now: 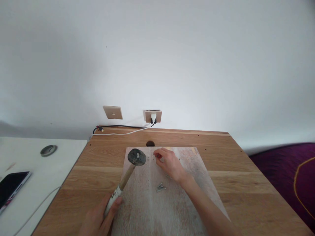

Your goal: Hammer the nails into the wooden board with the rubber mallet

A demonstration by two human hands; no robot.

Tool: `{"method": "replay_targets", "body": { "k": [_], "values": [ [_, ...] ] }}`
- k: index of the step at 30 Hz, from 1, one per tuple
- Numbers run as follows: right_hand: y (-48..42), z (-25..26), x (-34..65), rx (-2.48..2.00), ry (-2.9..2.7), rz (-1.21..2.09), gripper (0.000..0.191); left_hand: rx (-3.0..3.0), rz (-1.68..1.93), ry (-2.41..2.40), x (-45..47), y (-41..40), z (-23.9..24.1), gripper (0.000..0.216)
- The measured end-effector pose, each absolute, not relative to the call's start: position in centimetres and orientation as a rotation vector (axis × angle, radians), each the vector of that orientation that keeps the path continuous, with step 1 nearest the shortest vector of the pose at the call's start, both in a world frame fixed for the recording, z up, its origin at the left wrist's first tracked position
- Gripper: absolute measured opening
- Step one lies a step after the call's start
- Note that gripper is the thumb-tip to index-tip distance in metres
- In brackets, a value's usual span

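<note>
My left hand [104, 209] is wrapped round the white-covered end of a mallet's handle. The mallet [136, 157] has a dark, worn head, raised toward the far left part of a whitish, scuffed board [145, 203]. Close to the board's far edge, my right hand [168, 162] has thumb and forefinger drawn together in a pinch. What sits between those fingertips is too small to make out. Several shiny nails [160, 187] lie in a small heap on the board, below my right wrist. Small dark spots dot the board near my right fingers.
Under the board is a wooden tabletop [236, 183] with a round cable hole [150, 143]. Cables run along its back edge to a wall socket [153, 116]. A white surface at the left bears a phone [13, 186] and a roll of tape [48, 150]. Purple fabric [278, 167] lies right.
</note>
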State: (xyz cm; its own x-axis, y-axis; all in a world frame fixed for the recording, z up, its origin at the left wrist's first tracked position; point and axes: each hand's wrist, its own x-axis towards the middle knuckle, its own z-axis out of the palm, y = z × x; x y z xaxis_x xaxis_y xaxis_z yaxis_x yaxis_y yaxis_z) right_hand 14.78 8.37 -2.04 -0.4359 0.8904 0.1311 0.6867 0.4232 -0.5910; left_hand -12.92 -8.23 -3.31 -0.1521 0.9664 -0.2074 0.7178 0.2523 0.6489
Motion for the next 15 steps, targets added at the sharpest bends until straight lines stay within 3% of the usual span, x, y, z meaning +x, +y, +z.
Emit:
{"method": "replay_targets", "body": {
  "k": [15],
  "values": [
    [8.1, -2.3, 13.4, -1.313, -2.512, 0.465, 0.02, 1.461, 0.53, 1.882, -13.2, -8.1, -3.2, 0.049]
  ]
}}
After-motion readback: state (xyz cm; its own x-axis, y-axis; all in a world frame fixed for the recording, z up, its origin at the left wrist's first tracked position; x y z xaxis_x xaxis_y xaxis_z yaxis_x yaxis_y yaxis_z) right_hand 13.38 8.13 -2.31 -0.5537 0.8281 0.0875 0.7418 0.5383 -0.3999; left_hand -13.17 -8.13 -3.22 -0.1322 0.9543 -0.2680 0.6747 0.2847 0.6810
